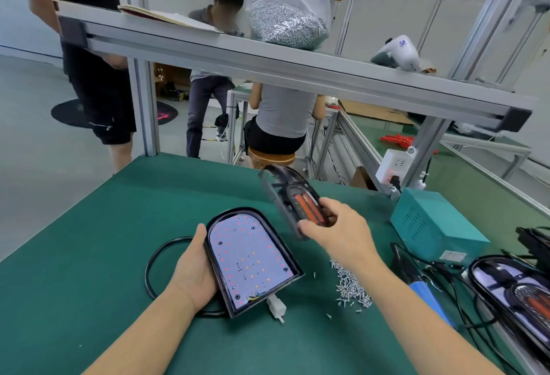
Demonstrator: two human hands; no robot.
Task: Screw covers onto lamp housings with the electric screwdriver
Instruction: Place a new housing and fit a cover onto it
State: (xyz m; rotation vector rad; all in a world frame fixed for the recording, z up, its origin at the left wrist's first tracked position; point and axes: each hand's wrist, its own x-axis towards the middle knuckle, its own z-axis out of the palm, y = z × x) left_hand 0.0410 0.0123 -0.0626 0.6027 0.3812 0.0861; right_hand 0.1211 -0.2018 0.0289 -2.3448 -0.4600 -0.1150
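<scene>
Lamp housing, open side up with its LED board showing, lies tilted on the green surface near the front, its far rounded end pointing away. One of the hands, the left hand, grips the housing's left edge, thumb along the rim and palm cupped under the side. A black cable loops on the surface just left of that hand, and a small white plug lies at the housing's near corner. To the right, a scatter of loose screws sits beside the right forearm. Farther right, the blue-handled electric screwdriver lies among black leads, next to more lamp parts at the edge.

Beyond the housing, the right hand grasps the near end of a dark cover, lifted off the surface and tilted, blurred. A teal power box stands behind to the right. On the shelf above rests a bag of screws. Other people sit and stand beyond.
</scene>
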